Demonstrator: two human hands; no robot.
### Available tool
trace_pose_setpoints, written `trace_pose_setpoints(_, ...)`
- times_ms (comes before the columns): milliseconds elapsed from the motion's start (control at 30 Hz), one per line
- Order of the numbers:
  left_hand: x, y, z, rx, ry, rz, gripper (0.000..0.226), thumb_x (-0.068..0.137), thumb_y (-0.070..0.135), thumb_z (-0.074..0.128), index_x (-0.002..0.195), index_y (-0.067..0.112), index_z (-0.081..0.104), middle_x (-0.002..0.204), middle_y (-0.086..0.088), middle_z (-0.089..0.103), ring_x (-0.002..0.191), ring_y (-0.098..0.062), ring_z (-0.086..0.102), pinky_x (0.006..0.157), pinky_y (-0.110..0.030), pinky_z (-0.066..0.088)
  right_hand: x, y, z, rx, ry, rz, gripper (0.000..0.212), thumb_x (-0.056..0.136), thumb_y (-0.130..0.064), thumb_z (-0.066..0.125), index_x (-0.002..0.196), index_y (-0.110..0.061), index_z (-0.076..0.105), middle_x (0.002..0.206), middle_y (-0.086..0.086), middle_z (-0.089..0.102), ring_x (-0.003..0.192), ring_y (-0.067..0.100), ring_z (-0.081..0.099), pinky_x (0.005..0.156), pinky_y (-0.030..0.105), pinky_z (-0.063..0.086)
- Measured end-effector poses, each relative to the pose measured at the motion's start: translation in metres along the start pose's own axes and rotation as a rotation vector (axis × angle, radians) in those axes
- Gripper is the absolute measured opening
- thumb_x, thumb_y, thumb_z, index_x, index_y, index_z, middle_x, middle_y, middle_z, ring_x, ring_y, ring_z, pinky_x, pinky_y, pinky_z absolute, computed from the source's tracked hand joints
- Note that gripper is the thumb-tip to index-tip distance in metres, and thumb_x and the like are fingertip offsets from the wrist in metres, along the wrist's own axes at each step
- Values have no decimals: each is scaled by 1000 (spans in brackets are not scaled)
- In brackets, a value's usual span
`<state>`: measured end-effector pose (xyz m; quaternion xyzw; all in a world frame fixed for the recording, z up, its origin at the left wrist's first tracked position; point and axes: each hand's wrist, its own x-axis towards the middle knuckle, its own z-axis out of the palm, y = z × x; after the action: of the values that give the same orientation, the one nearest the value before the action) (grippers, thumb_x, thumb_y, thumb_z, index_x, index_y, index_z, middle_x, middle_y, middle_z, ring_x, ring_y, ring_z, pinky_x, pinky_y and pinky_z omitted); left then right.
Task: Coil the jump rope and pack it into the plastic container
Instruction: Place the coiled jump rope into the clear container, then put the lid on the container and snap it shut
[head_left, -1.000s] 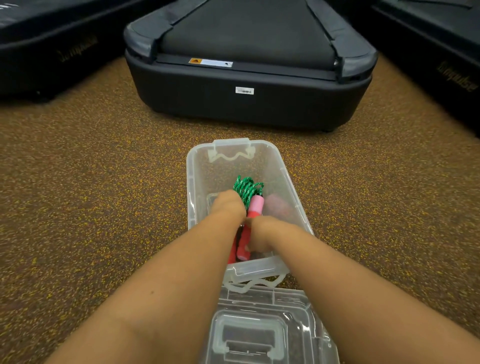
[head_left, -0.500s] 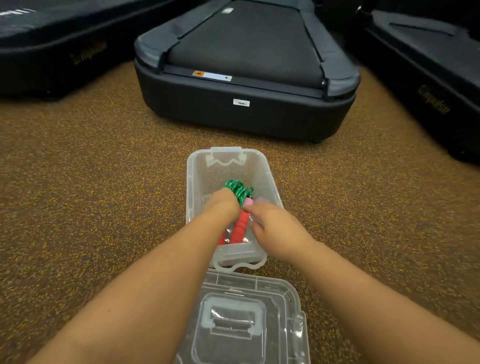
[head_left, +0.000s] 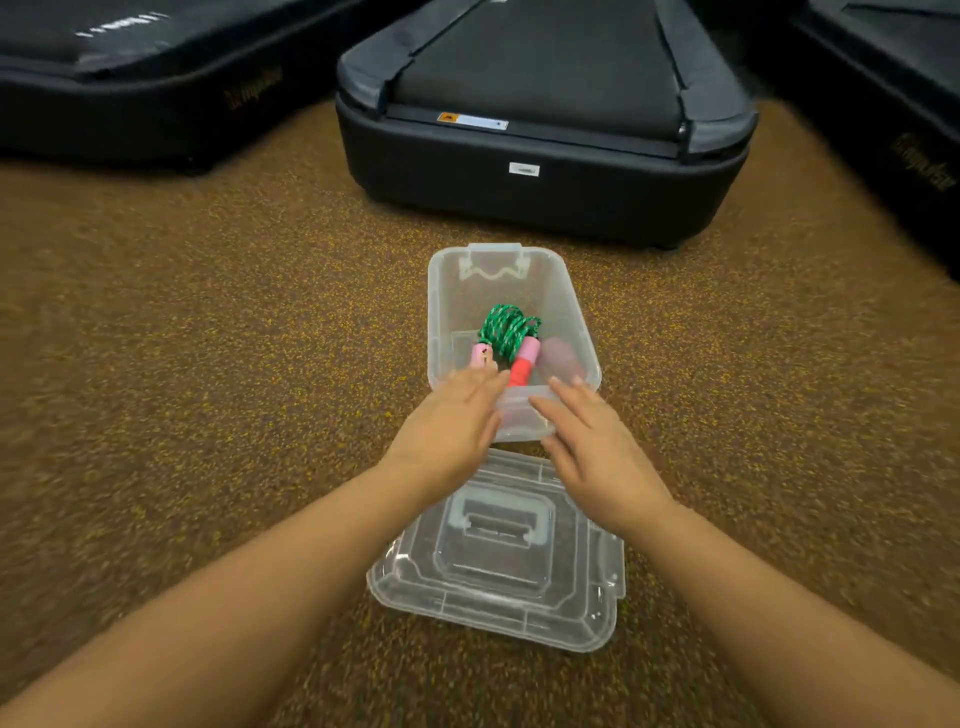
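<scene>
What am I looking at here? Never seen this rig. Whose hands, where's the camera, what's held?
No robot: a person's bare hands, filmed by one wide-angle camera worn on the head, looking forward and down. On the speckled floor stands a clear plastic container; inside lies the coiled green jump rope with pink and red handles. The container's lid lies on the floor nearer the person. The left hand and right hand are open above the near rim, holding nothing. The dark machine behind looks like a treadmill.

Two bare forearms reach forward from the bottom corners and converge toward the middle. The left hand (head_left: 451, 422) is palm down, fingers (head_left: 485, 387) straight and close together, holding nothing. The right hand (head_left: 597, 451) is beside it, apart, fingers loosely spread and extended, also holding nothing.
</scene>
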<state>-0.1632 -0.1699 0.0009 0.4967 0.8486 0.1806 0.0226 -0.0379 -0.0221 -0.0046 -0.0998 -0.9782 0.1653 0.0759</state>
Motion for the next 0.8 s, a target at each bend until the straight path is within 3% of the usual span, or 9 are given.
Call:
trace_pose_setpoints(67, -25, -2, 7, 127, -35, 121, 53, 93, 32, 37, 137, 4, 45, 142, -16, 48, 132, -31, 46, 111, -45, 32, -18, 1, 4, -12, 2, -24, 46, 91, -23, 46, 137, -14, 48, 147, 15, 42, 139, 36, 33, 115, 48, 26)
trace_pose_setpoints(167, -55, -8, 21, 262, -146, 201, 57, 92, 36, 37, 141, 8, 40, 147, -13, 43, 135, -27, 42, 109, -48, 36, -50, 4, 16, -17, -79, -21, 47, 95, -25, 49, 141, -20, 42, 155, 5, 31, 145, 28, 21, 118, 38, 13)
trace_pose_setpoints(233, -70, -8, 32, 276, -278, 228, 61, 93, 41, 33, 146, 11, 31, 154, -11, 30, 142, -27, 29, 115, -48, 24, -73, 7, 26, -39, -142, -39, 49, 95, -30, 48, 142, -23, 39, 156, 3, 28, 147, 26, 17, 118, 37, 6)
trace_pose_setpoints(300, -84, -7, 43, 297, -422, 249, 66, 96, 47, 27, 151, 15, 12, 160, -5, 7, 148, -23, 6, 119, -38, -2, -91, 9, 34, -57, -257, -35, 54, 95, -39, 46, 146, -28, 31, 159, 0, 17, 148, 22, 7, 117, 33, -2)
trace_pose_setpoints(400, -99, -5, 54, 340, -622, 260, 73, 96, 54, 29, 151, 21, -6, 160, 1, -10, 147, -16, -10, 117, -31, -10, -114, 16, 41, -104, -418, -25, 65, 91, -54, 44, 149, -33, 20, 161, -5, 5, 148, 18, -5, 113, 29, -11)
trace_pose_setpoints(500, -107, -8, 58, 367, -698, 266, 79, 94, 57, 31, 150, 22, -11, 158, 3, -17, 146, -15, -11, 115, -31, -9, -130, 22, 44, -124, -491, -30, 71, 87, -56, 51, 148, -35, 20, 161, -5, 4, 148, 18, -5, 114, 31, -9)
trace_pose_setpoints(633, -110, -4, 58, 351, -716, 223, 76, 96, 43, 39, 149, 25, -12, 152, 8, -23, 146, -14, -12, 116, -32, -3, -141, 28, 48, -122, -473, -29, 59, 91, -34, 54, 145, -33, 29, 158, -4, 18, 148, 20, 6, 116, 30, -4)
trace_pose_setpoints(733, -110, 6, 54, 334, -765, 185, 70, 99, 27, 39, 150, 24, -9, 158, 6, -18, 146, -14, -11, 116, -33, 9, -142, 31, 52, -87, -379, -36, 37, 91, -24, 52, 128, -27, 49, 145, -4, 40, 141, 20, 27, 119, 31, 14)
trace_pose_setpoints(800, -113, 8, 51, 332, -785, 189, 67, 100, 15, 36, 150, 25, -6, 159, 7, -15, 147, -16, -7, 114, -38, 27, -141, 31, 52, -98, -355, -57, 21, 89, -24, 52, 109, -25, 56, 125, -4, 53, 125, 18, 43, 111, 30, 30)
